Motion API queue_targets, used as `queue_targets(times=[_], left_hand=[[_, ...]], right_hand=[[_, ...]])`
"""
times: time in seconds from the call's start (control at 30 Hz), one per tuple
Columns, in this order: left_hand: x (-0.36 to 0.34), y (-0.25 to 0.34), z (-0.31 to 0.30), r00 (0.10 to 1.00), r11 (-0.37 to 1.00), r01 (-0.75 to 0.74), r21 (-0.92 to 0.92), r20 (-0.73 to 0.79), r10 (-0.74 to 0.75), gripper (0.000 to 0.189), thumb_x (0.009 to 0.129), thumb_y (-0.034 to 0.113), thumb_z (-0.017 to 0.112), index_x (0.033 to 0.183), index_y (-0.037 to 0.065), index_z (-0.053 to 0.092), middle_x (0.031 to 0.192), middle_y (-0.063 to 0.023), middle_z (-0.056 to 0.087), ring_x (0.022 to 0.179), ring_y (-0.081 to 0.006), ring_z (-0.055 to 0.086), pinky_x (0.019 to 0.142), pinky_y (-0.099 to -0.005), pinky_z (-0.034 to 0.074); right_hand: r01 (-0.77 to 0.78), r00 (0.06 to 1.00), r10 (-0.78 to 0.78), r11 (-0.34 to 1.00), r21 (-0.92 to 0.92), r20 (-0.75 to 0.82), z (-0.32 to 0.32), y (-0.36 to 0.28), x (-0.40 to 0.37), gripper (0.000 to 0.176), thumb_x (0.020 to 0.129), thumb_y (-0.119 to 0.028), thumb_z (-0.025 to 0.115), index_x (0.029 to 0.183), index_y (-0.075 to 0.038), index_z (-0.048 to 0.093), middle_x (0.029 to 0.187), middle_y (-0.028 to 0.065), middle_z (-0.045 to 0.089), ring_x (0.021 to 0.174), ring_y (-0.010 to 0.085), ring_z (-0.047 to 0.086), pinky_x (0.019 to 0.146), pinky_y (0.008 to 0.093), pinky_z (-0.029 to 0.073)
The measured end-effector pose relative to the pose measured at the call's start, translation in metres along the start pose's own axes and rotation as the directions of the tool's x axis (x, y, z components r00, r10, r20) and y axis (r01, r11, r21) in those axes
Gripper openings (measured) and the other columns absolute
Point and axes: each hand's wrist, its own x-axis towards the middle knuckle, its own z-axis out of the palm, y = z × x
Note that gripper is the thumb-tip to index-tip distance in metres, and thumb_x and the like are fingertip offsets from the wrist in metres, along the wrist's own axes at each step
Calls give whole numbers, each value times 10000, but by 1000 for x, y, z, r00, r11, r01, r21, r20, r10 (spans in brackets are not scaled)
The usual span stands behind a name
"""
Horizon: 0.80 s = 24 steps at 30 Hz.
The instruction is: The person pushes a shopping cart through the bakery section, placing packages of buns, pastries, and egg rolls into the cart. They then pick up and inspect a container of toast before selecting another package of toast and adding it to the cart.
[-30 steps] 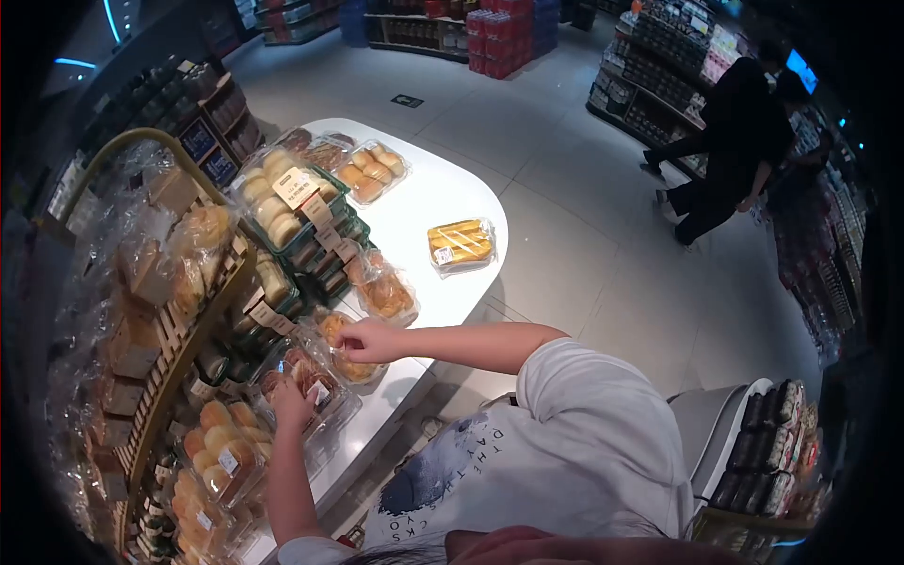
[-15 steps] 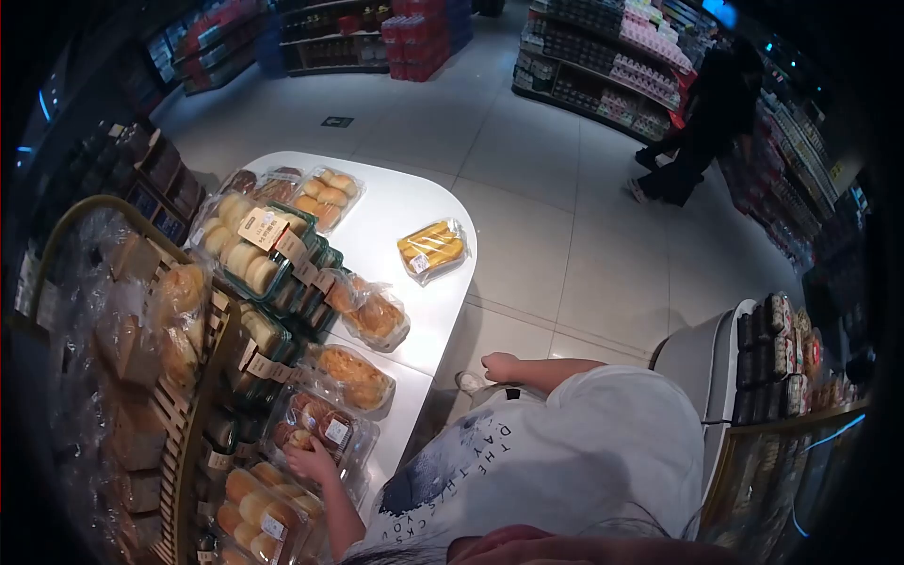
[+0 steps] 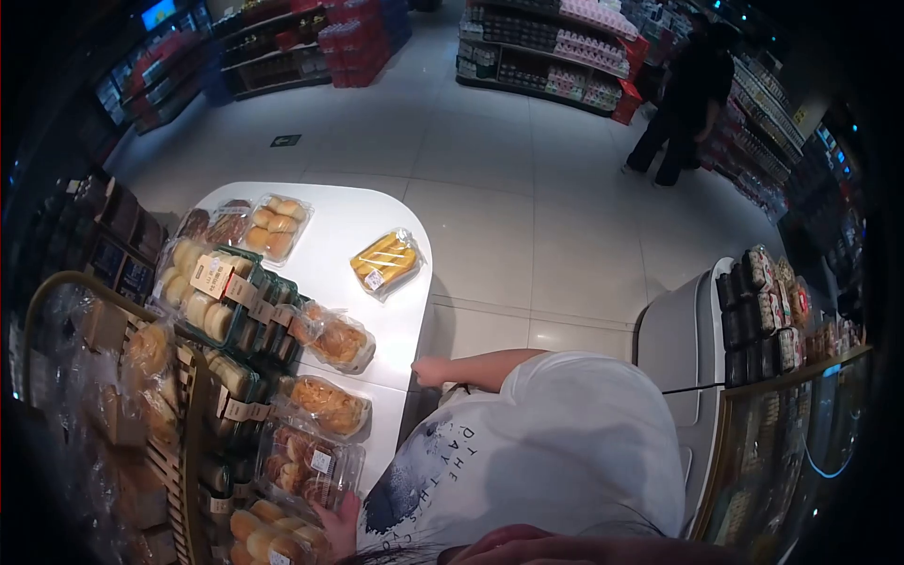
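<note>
My left hand is by the lower corner of a clear plastic pack of dark brown breads. Its thumb and fingers look apart, touching or just beside the pack's edge. Right below lies a clear pack of round golden buns. My right hand is closed at the white table's front edge, and I see nothing in it. Nearest to it on the table are a wrapped golden bread and another bagged bread.
A pack of yellow bread sticks lies near the table's rounded corner. Stacked boxes of pale buns stand behind, beside a slatted rack. A grey counter is at right. A person in dark clothes stands near the shelves.
My left hand has drawn back from on top of the dark bread pack to its lower corner. My right hand has come closer to the table edge. The view has shifted.
</note>
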Motion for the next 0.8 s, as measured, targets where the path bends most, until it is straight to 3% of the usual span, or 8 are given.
queue_targets(times=[0.07, 0.17, 0.27, 0.4, 0.53, 0.63, 0.7, 0.8], left_hand=[[15, -11, -6, 959, 945, -283, 164, 77, 274, 547, 766, 294, 555, 1117, 5, 251, 996, -175, 483, 863, -251, 512, 767, -343, 442], [38, -26, -18, 753, 625, -649, 433, 249, 609, 638, 767, 187, 561, 1209, 12, 135, 1051, -178, 462, 914, -248, 500, 807, -340, 427], [60, -41, -31, 574, 349, -767, 538, 332, 748, 767, 767, 81, 567, 1301, 19, 20, 1107, -180, 441, 965, -244, 488, 847, -337, 412], [71, -47, -39, 494, 274, -789, 550, 304, 815, 848, 769, 2, 562, 1362, 17, -44, 1199, -194, 386, 1037, -246, 459, 889, -334, 382], [50, -31, -35, 736, 642, -667, 377, 201, 646, 811, 773, -3, 551, 1359, 7, -10, 1237, -201, 350, 1092, -236, 415, 907, -329, 354], [17, -26, -9, 709, 594, -677, 435, 167, 685, 708, 785, 112, 597, 1345, 59, 168, 1207, -135, 391, 1069, -216, 420, 872, -350, 381], [13, -19, 3, 879, 881, -469, -54, -126, 460, 547, 772, 298, 610, 1221, 119, 353, 1144, -80, 442, 1020, -201, 445, 834, -348, 401], [2, -14, 13, 945, 808, -320, -495, -231, 232, 416, 771, 424, 604, 1076, 158, 506, 1035, -27, 505, 950, -189, 497, 786, -343, 432]], right_hand=[[-32, 999, 29, 994, 101, 26, -14, -2, -10, 199, 673, -179, 516, 796, -30, 563, 801, 168, 597, 772, 328, 575, 650, 425, 451], [-46, 999, 49, 991, 128, -22, -25, 15, -17, 213, 678, -185, 513, 816, -29, 556, 807, 170, 594, 770, 324, 573, 650, 427, 447], [-118, 989, 128, 986, 117, -78, -35, 45, -20, 234, 682, -198, 515, 845, -35, 555, 814, 167, 594, 784, 320, 572, 662, 421, 446], [-210, 963, 227, 970, 126, -148, -56, 76, -25, 243, 683, -207, 522, 858, -44, 567, 823, 161, 597, 802, 318, 570, 692, 400, 449], [-204, 933, 252, 959, 199, -257, -74, 89, -31, 245, 681, -208, 540, 852, -35, 575, 799, 155, 601, 794, 312, 574, 697, 384, 454], [-144, 914, 206, 970, 197, -348, -84, 95, -28, 250, 685, -205, 556, 853, -21, 576, 765, 150, 601, 748, 287, 586, 671, 366, 465], [-132, 918, 224, 951, 280, -328, -92, 92, -26, 248, 690, -195, 556, 862, -19, 583, 758, 145, 604, 724, 269, 592, 662, 352, 471], [-42, 932, 162, 936, 349, -324, -96, 92, -15, 197, 730, -120, 559, 871, 17, 554, 690, 94, 574, 555, 141, 569, 531, 270, 475]])
